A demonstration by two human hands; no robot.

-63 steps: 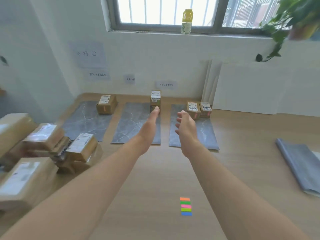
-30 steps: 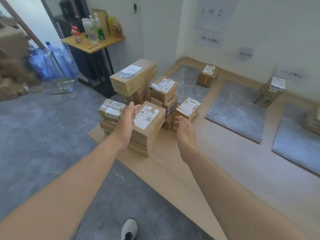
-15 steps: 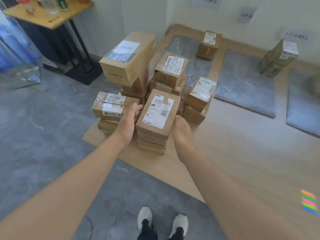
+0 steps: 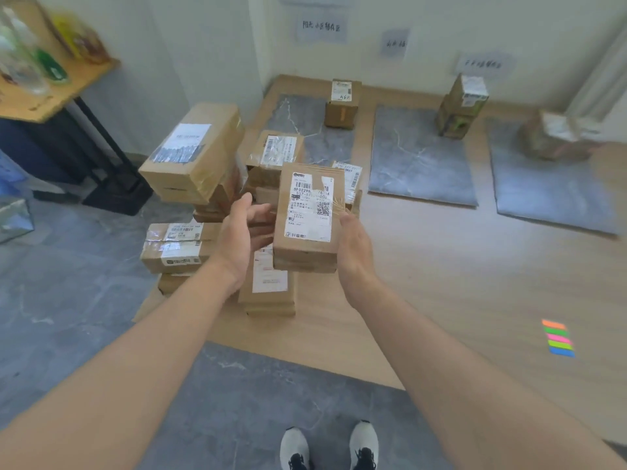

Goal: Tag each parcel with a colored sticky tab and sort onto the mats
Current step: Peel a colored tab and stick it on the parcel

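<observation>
Two hands, left hand (image 4: 242, 237) and right hand (image 4: 353, 247), grip one parcel (image 4: 307, 215) near three mats (image 4: 420, 164) and five sticky tabs (image 4: 558, 338)

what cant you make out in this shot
Head view:
- Fingers of the right hand: hidden behind the held parcel.
- Blurred parcel on the rightmost mat: label unreadable.
- Wall signs: too blurred to read.
- Bottles on the side table: blurred, cut by the left edge.
</observation>
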